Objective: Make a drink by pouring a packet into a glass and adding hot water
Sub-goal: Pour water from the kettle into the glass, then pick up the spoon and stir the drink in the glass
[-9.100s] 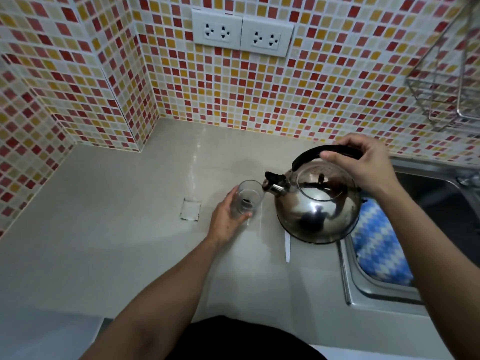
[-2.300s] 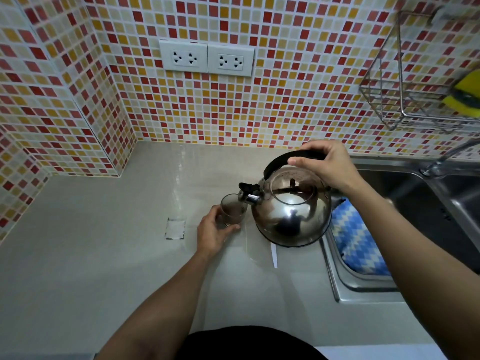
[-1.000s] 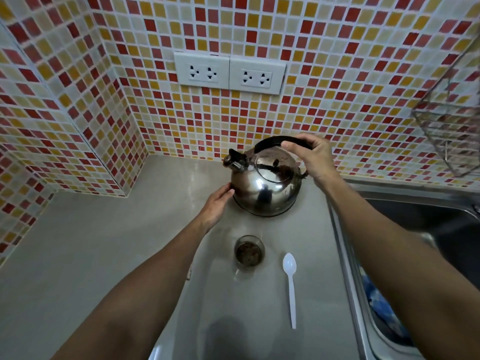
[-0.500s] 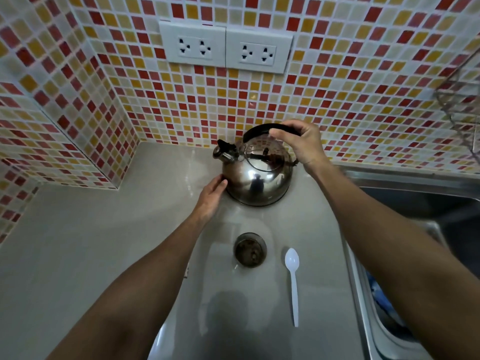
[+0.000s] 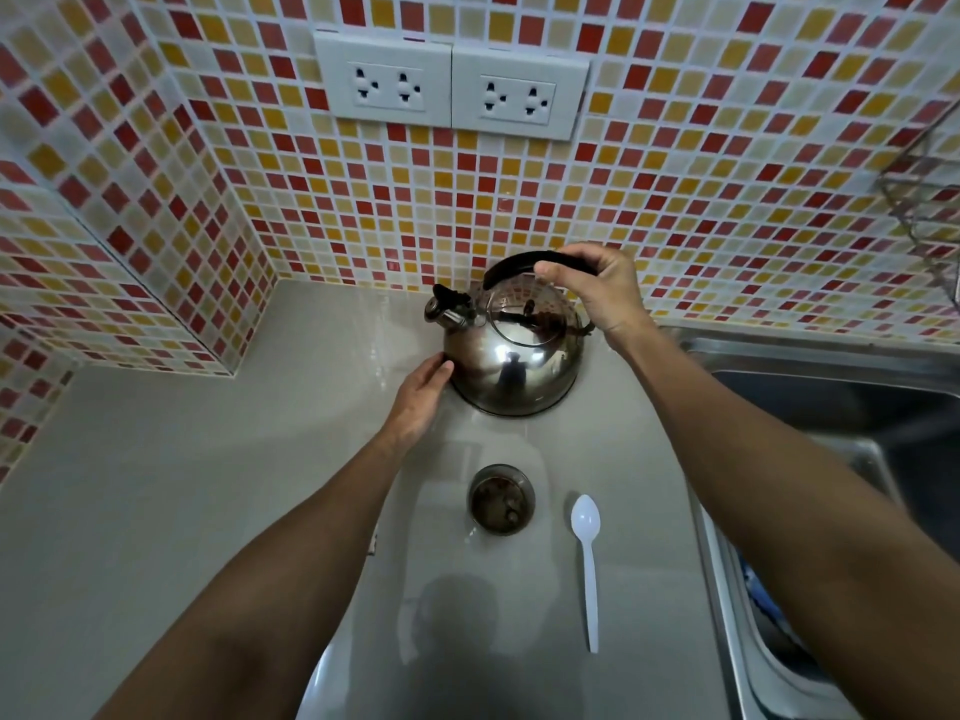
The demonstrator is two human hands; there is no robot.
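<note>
A shiny steel kettle (image 5: 511,366) with a black handle stands on the grey counter (image 5: 171,485) close to the tiled back wall. My right hand (image 5: 597,285) grips the handle from above. My left hand (image 5: 422,394) rests flat against the kettle's lower left side, fingers extended. Nearer to me stands a small glass (image 5: 502,500) holding dark brown liquid with bits floating on top. Neither hand touches the glass. A white plastic spoon (image 5: 588,558) lies on the counter just right of the glass. No packet is visible.
A steel sink (image 5: 831,407) fills the right side, with a blue patterned cloth (image 5: 753,589) partly visible at its near edge. A wire rack (image 5: 924,215) hangs on the wall at upper right. Two white sockets (image 5: 449,88) sit above the kettle.
The kettle was tilted at the glass with my left hand on the glass; it now stands at the back of the counter. My left hand has left the glass and rests against the kettle's side.
</note>
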